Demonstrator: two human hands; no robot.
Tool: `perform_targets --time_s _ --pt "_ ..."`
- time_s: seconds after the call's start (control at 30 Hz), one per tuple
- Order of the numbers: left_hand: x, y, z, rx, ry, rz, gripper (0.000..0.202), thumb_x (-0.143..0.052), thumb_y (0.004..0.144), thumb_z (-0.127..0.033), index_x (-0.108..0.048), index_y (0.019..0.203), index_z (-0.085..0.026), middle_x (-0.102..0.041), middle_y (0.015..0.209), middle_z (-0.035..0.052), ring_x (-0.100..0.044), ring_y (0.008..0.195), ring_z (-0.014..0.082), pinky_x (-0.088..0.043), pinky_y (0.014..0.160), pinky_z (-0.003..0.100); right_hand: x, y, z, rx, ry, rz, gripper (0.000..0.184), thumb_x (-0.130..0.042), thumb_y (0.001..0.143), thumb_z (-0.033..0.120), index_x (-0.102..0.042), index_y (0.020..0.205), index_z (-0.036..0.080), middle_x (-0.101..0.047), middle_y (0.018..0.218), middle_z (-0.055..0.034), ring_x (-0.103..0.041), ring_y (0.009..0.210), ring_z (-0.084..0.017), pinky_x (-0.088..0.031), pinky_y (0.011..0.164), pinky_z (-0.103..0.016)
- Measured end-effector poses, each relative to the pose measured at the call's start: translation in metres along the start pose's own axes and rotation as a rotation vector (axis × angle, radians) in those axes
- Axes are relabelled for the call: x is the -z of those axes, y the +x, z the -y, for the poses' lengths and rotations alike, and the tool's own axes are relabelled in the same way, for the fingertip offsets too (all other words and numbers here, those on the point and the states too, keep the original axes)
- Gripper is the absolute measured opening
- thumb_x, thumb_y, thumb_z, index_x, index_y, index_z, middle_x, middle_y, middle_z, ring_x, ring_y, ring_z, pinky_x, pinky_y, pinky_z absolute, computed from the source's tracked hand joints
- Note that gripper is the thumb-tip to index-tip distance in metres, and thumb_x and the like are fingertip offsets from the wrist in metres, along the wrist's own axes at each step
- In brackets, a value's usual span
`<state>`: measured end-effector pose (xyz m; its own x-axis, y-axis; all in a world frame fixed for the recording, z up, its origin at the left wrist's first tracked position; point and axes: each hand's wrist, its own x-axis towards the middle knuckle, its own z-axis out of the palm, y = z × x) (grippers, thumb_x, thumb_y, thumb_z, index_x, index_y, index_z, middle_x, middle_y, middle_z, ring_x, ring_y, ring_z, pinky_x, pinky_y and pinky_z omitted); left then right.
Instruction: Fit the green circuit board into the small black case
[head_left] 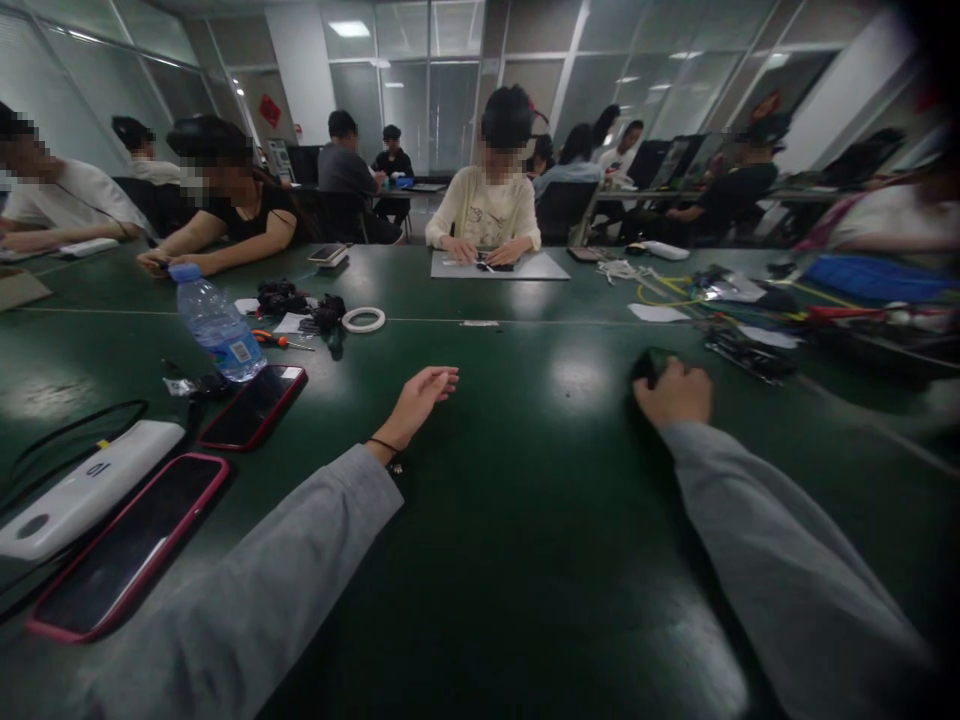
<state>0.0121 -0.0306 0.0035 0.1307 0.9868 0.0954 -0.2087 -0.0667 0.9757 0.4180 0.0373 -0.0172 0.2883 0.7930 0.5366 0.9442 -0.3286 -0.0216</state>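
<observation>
My left hand [421,400] rests side-on over the green table [480,540], fingers stretched out and slightly bent, with nothing visible in it. A dark band circles that wrist. On the right, my right hand [681,392] is curled around a dark block-like object [651,364] at the tabletop; its kind cannot be made out, and my fingers hide part of it. Left of my left hand lie a phone with a red edge [255,408] and a larger pink-edged phone [131,545]. A water bottle [217,325] stands just behind the smaller phone.
A white elongated device [94,488] with black cables lies at the left. Beyond are an orange-handled screwdriver [271,339], a white ring [363,320] and small black parts. Cables and tools clutter the right [742,355]. Across the table, a person [486,205] works on a grey mat [540,268].
</observation>
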Motion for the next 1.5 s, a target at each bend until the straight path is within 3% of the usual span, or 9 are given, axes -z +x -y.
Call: perform_targets --time_s 0.17,0.27,0.33,0.5,0.73,0.9,1.07,1.3,1.5 --pt "0.006 0.006 0.01 -0.139 0.153 -0.111 0.035 -0.061 0.081 -0.029 -0.06 0.114 -0.02 -0.056 0.125 0.0095 -0.051 0.117 0.0204 -0.034 0.103 0.035 0.054 -0.075 0.144 0.415 0.438 0.101 0.055 -0.054 0.083 0.028 -0.043 0.132 0.005 -0.05 0.108 -0.0188 -0.049 0.1 -0.027 -0.041 0.088 -0.039" --pt "0.007 0.008 0.016 -0.204 0.239 -0.124 0.038 -0.061 0.081 -0.032 -0.057 0.117 -0.02 -0.054 0.127 0.0094 -0.048 0.121 0.0201 -0.03 0.106 0.034 0.089 -0.124 0.195 0.719 0.651 0.14 0.053 -0.051 0.083 0.028 -0.041 0.133 0.016 -0.049 0.114 -0.0128 -0.048 0.106 -0.026 -0.045 0.091 -0.04" --pt "0.008 0.009 0.018 -0.219 0.259 -0.149 0.036 -0.059 0.082 -0.033 -0.057 0.115 -0.019 -0.056 0.124 0.0094 -0.048 0.119 0.0198 -0.031 0.106 0.035 0.105 -0.146 0.21 0.788 0.718 0.166 0.054 -0.05 0.083 0.027 -0.037 0.135 0.016 -0.049 0.116 -0.0122 -0.047 0.108 -0.026 -0.047 0.092 -0.04" --pt "0.011 0.006 0.014 -0.171 0.152 -0.151 0.032 -0.053 0.086 -0.036 -0.057 0.112 -0.018 -0.063 0.11 0.0087 -0.056 0.106 0.0192 -0.04 0.097 0.034 0.109 -0.157 0.213 0.711 0.764 0.159 0.06 -0.053 0.083 0.033 -0.031 0.136 0.014 -0.047 0.119 -0.0147 -0.047 0.111 -0.029 -0.046 0.093 -0.046" --pt "0.012 0.009 0.014 -0.141 0.049 -0.185 0.032 -0.047 0.089 -0.04 -0.06 0.106 -0.017 -0.065 0.108 0.0077 -0.059 0.099 0.0167 -0.044 0.09 0.031 0.075 -0.125 0.197 0.364 0.788 -0.014 0.059 -0.056 0.078 0.021 -0.035 0.132 0.011 -0.037 0.127 -0.0192 -0.036 0.122 -0.032 -0.038 0.099 -0.051" --pt "0.005 0.003 0.007 -0.086 0.343 0.084 0.045 -0.04 0.089 -0.05 -0.066 0.081 -0.014 -0.069 0.087 0.0079 -0.063 0.083 0.0173 -0.047 0.083 0.033 0.043 -0.101 0.184 0.086 1.012 0.157 0.037 -0.049 0.084 0.033 -0.05 0.115 0.012 -0.055 0.104 -0.0143 -0.052 0.102 -0.027 -0.043 0.092 -0.049" --pt "-0.004 -0.01 -0.006 -0.201 0.659 0.337 0.04 -0.042 0.09 -0.044 -0.07 0.08 -0.018 -0.07 0.096 0.0036 -0.061 0.092 0.0173 -0.04 0.093 0.032 0.044 -0.105 0.19 0.258 1.152 0.242 0.055 -0.055 0.082 0.052 -0.047 0.122 0.016 -0.055 0.116 -0.0139 -0.051 0.11 -0.026 -0.042 0.096 -0.045" --pt "-0.001 -0.009 -0.006 -0.215 0.584 0.125 0.05 -0.031 0.093 -0.045 -0.063 0.069 -0.015 -0.065 0.073 0.004 -0.059 0.074 0.0151 -0.044 0.079 0.028 0.049 -0.109 0.19 0.303 1.061 0.238 0.066 -0.066 0.07 0.033 -0.04 0.129 0.018 -0.054 0.117 -0.0127 -0.053 0.107 -0.027 -0.043 0.093 -0.046" --pt "0.009 -0.003 0.004 -0.34 0.547 -0.197 0.031 -0.041 0.092 -0.036 -0.06 0.108 -0.018 -0.06 0.114 0.0078 -0.054 0.107 0.0173 -0.041 0.092 0.03 0.051 -0.095 0.176 0.53 1.245 0.497 0.057 -0.058 0.069 0.02 -0.047 0.124 0.025 -0.051 0.121 -0.0042 -0.05 0.111 -0.023 -0.039 0.099 -0.044"
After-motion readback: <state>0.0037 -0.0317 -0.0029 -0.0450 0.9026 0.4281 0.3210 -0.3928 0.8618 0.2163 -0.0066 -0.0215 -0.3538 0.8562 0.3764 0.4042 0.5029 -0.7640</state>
